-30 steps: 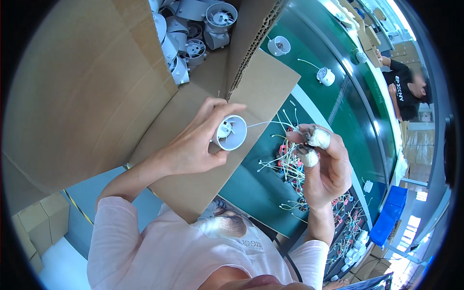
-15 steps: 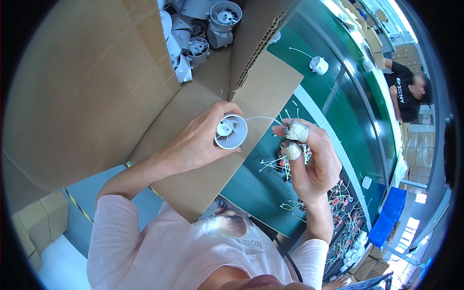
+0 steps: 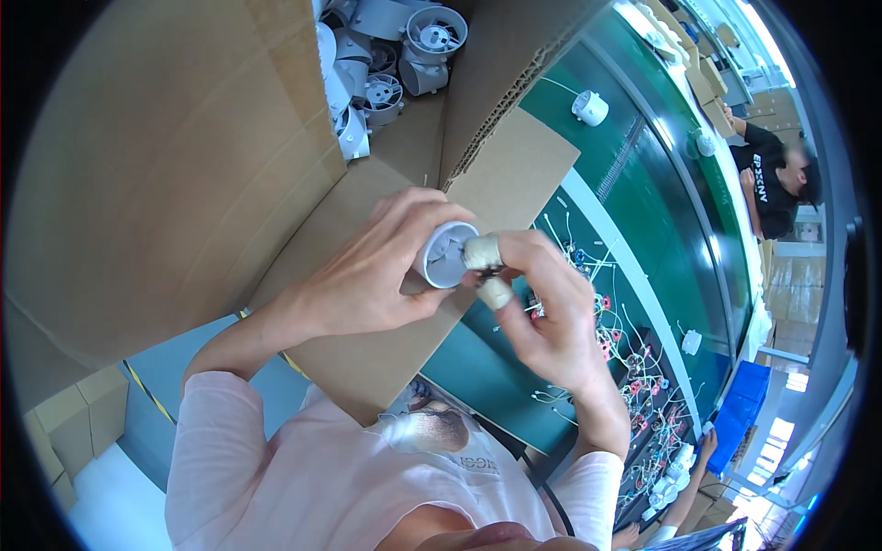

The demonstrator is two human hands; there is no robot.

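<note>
My left hand is closed around a white round fan housing, holding it over the cardboard flap with its open end facing up and to the right. Pale vanes show inside the ring. My right hand is at the rim of that housing, thumb and forefinger pinched together. Both of those fingertips are wrapped in whitish tape. Something small and dark shows between them, too blurred to name. The white wire is not visible at this moment.
More white fan housings lie in the large cardboard box. A green conveyor curves along the right, carrying a housing with a wire. Wired parts heap near a blue bin. A co-worker is beyond.
My right hand has moved left, from out along the stretched white wire to the housing's rim. The housing has turned slightly in my left hand. Another person's arm has appeared at lower right.
</note>
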